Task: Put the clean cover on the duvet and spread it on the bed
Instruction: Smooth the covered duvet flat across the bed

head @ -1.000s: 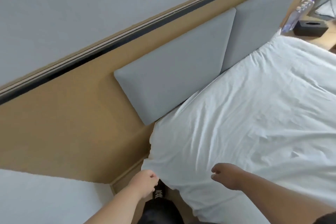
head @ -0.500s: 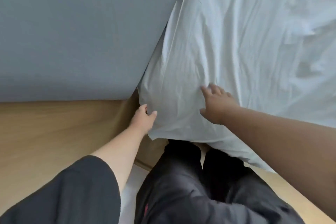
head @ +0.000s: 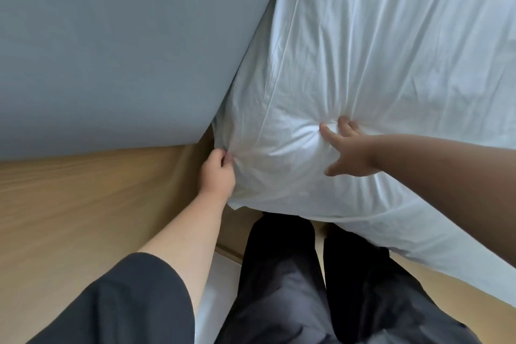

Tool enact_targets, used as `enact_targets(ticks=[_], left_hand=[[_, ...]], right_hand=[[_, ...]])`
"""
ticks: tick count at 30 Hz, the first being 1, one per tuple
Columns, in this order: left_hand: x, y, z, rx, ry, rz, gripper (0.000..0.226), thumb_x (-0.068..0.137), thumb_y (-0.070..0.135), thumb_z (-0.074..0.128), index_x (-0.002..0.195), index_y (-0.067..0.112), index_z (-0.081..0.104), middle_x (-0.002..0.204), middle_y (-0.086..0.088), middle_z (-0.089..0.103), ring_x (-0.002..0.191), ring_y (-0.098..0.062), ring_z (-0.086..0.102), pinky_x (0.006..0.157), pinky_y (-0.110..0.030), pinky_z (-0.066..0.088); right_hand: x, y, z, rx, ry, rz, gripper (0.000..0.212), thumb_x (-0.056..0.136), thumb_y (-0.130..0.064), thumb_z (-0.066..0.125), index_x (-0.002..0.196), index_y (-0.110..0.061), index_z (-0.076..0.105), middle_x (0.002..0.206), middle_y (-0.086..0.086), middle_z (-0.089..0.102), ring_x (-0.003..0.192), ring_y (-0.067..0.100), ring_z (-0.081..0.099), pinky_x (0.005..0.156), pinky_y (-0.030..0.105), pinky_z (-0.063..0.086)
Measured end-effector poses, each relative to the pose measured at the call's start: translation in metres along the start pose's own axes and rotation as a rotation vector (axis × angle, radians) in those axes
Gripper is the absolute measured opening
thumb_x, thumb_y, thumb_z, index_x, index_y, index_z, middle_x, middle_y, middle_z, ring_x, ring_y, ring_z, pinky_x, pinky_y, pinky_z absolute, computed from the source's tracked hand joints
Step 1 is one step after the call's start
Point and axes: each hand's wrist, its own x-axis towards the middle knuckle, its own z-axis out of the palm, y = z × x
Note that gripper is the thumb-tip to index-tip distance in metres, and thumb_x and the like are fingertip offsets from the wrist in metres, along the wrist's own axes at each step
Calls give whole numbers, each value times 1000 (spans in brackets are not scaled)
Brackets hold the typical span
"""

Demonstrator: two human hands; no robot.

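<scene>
Right, the white duvet (head: 377, 70) fills everything beyond and to the right of both hands, its cover creased in long folds that run toward the near corner, and its lower edge hangs over the bed's side just above the person's dark trousers (head: 293, 288). Up and to the left of the left hand sits the grey padded headboard (head: 111, 45), the duvet's edge pressed right against it. Below that, running out to the left of the same hand, is the tan wooden panel (head: 83, 198). Now the corner itself: the left hand (head: 217, 174) is curled closed, fingers pinching a bunch of the cover right at the duvet's near corner, with the fabric gathered into tight wrinkles at the grip. Just across from it, the right hand (head: 347, 152) is spread wide, thumb out toward the body, fingertips digging down into the duvet so the cloth puckers around them in a star of creases. Between the two hands the cover bulges up, smooth and bright. A dark short sleeve (head: 125, 304) covers the left upper arm.
</scene>
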Motion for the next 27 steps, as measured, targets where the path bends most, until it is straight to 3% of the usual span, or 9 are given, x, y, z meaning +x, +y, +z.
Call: enact_targets(ticks=[3, 6, 10, 12, 14, 17, 20, 23, 27], left_hand=[[-13, -8, -7, -90, -22, 11, 32, 103, 40, 41, 74, 27, 48, 68, 12, 53, 66, -14, 48, 62, -32, 37], [-23, -3, -20, -175, -130, -1, 32, 95, 50, 39, 69, 34, 50, 60, 20, 49, 61, -3, 46, 63, -32, 37], [-27, 3, -36, -239, -328, -105, 46, 68, 78, 62, 91, 38, 57, 96, 6, 68, 88, -18, 68, 74, -36, 55], [-30, 1, -37, -117, -443, -121, 65, 61, 77, 74, 110, 39, 54, 109, 10, 69, 95, -11, 70, 77, -33, 59], [-33, -7, -30, 46, -487, -105, 75, 63, 68, 80, 124, 35, 54, 122, 8, 64, 110, -14, 64, 93, -42, 56], [-39, -9, -12, 374, -371, 24, 92, 68, 67, 79, 140, 20, 47, 140, -4, 47, 131, -25, 45, 109, -43, 41], [-51, 0, 8, 297, -238, -34, 97, 65, 68, 81, 135, 15, 38, 134, -3, 44, 122, -26, 50, 89, -35, 42], [-59, 6, 21, 320, -86, -25, 81, 69, 65, 79, 117, 18, 33, 116, -2, 46, 107, -29, 56, 77, -36, 44], [-56, 9, 19, 436, 10, 74, 71, 85, 44, 70, 134, 11, 31, 134, -13, 45, 107, -39, 60, 78, -41, 49]], right_hand=[[-5, -1, 1, 26, 35, -4, 105, 94, -47, 64, 157, -40, -19, 164, 5, -31, 153, 24, -24, 125, 49, 8], [-7, -1, 6, 35, 93, -3, 103, 93, -48, 64, 158, -39, -16, 166, 5, -26, 155, 23, -20, 126, 47, 12], [-5, -5, 13, 21, 117, 24, 107, 91, -51, 65, 158, -39, -17, 166, 6, -27, 155, 25, -20, 126, 47, 10], [-3, -6, 15, 12, 127, 37, 110, 89, -52, 66, 157, -39, -19, 166, 7, -28, 154, 26, -21, 126, 48, 8], [-1, -7, 16, 6, 130, 42, 112, 88, -53, 67, 157, -39, -20, 165, 8, -29, 154, 27, -22, 126, 48, 9], [1, -7, 16, 13, 121, 44, 113, 88, -52, 69, 157, -39, -20, 164, 9, -31, 153, 28, -24, 125, 50, 7], [1, -6, 15, 35, 107, 42, 113, 88, -51, 70, 157, -39, -19, 164, 9, -31, 153, 27, -24, 126, 51, 6], [3, -6, 14, 39, 93, 42, 113, 88, -50, 71, 157, -39, -19, 164, 9, -32, 153, 27, -25, 126, 50, 6], [4, -6, 11, 31, 70, 40, 114, 88, -52, 70, 157, -39, -20, 163, 9, -34, 152, 27, -28, 125, 51, 6]])
